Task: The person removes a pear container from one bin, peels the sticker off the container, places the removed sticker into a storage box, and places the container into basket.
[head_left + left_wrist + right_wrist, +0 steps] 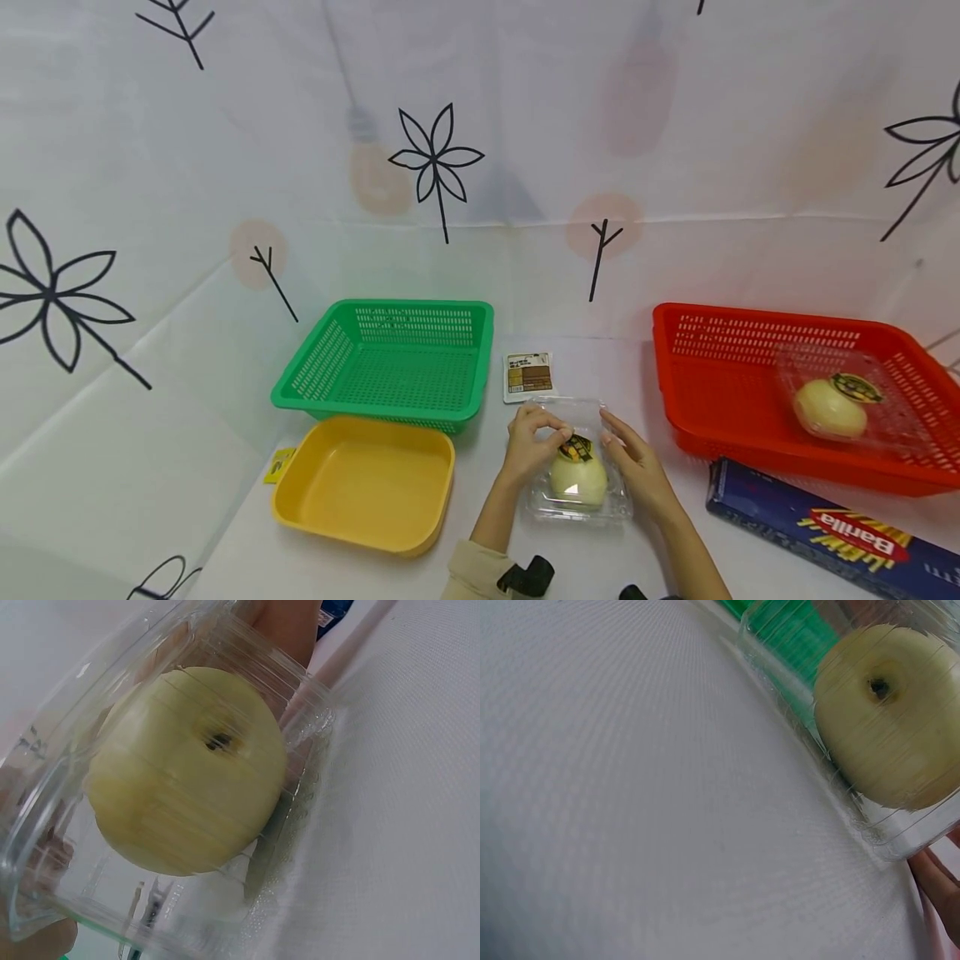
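A clear plastic clamshell box [551,507] lies on the white table in front of me, with a round pale-yellow pear [187,772] inside. The pear's dark blossom end faces both wrist cameras through the ribbed plastic wall. On top of the box is a black-and-yellow sticker [576,448]. My left hand [528,446] reaches over the box from the left, its thumb and forefinger pinched together at the sticker's edge. Along the right side of the box, my right hand [641,467] touches the plastic with extended fingers.
A green basket [483,367] and a yellow tub [360,533] stand left. The red basket [720,417] at right holds another boxed pear [828,408]. In front of it lies a blue Barilla pasta box [832,529]. A brown-and-white packet [528,375] and a yellow packet [279,465] also lie there.
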`<state>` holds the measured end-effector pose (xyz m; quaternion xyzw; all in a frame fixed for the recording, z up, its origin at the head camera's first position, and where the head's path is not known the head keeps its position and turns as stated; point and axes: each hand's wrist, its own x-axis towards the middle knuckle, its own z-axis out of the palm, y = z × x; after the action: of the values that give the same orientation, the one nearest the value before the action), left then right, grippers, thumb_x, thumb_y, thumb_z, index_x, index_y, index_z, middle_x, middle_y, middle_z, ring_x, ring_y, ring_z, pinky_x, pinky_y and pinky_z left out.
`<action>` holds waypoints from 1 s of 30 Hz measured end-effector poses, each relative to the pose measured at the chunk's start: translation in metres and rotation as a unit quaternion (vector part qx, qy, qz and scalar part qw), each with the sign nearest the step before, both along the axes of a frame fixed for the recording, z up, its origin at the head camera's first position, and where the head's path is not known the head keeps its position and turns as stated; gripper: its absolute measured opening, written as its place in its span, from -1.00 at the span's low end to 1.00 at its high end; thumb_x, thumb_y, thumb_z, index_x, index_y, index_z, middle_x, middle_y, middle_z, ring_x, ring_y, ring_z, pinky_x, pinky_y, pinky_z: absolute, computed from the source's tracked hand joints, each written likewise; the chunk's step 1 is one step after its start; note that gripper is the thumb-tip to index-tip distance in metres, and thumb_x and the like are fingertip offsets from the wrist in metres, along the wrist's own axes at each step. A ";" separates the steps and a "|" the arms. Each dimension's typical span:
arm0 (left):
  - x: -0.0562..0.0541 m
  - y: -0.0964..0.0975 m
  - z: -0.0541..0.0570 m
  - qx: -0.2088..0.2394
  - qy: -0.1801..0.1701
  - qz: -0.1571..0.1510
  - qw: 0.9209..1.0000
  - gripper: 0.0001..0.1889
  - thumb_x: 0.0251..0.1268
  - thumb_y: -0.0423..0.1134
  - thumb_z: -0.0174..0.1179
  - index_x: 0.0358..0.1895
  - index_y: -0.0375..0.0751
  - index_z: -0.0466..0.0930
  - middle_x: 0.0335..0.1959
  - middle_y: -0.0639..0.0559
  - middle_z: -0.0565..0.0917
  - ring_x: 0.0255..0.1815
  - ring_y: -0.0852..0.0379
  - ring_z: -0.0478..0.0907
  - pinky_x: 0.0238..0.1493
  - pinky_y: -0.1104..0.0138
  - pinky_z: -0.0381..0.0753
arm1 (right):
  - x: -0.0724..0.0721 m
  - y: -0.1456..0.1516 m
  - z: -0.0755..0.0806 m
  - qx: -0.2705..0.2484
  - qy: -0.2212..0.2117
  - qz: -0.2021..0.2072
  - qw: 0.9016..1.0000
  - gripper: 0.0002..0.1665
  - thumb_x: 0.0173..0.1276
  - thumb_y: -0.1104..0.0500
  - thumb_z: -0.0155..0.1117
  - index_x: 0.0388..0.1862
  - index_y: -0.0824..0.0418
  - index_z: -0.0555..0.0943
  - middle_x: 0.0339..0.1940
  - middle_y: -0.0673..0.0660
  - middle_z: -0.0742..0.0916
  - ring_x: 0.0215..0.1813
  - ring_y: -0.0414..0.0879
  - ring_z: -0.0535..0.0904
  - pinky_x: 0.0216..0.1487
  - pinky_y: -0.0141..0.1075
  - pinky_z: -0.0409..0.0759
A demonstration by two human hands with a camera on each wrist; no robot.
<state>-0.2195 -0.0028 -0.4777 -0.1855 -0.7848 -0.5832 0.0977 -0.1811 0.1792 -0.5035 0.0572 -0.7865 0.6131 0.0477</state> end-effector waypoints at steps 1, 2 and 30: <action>0.000 0.000 0.000 0.003 -0.002 -0.002 1.000 -0.93 0.01 -0.36 0.31 -0.45 -0.33 0.70 -0.44 -0.08 0.68 -0.09 0.21 0.38 0.18 0.11 0.10 | 0.000 0.000 0.000 -0.001 -0.001 0.001 1.000 -0.42 0.49 0.08 -0.03 0.41 0.27 0.24 0.43 0.35 0.26 0.37 0.36 0.20 0.25 0.17 0.20; 0.000 0.000 0.000 0.004 -0.004 -0.004 1.000 -0.92 0.02 -0.36 0.31 -0.45 -0.33 0.70 -0.44 -0.08 0.68 -0.09 0.21 0.38 0.18 0.10 0.10 | 0.000 0.000 0.000 -0.002 -0.001 0.002 1.000 -0.42 0.49 0.08 -0.03 0.41 0.27 0.24 0.43 0.35 0.26 0.36 0.37 0.19 0.25 0.18 0.19; 0.017 -0.008 0.033 0.074 -0.080 -0.055 0.993 -0.90 0.06 -0.53 0.25 -0.40 -0.60 0.62 -0.36 -0.38 0.60 -0.05 0.09 0.36 0.10 0.35 0.23 | 0.000 0.002 -0.003 0.011 0.016 -0.009 1.000 -0.46 0.48 0.11 -0.01 0.38 0.28 0.29 0.39 0.34 0.34 0.26 0.27 0.37 0.09 -0.45 0.39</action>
<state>-0.2027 -0.0112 -0.4451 -0.1732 -0.7332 -0.6574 0.0163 -0.1815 0.1808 -0.5062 0.0605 -0.7931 0.6025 0.0650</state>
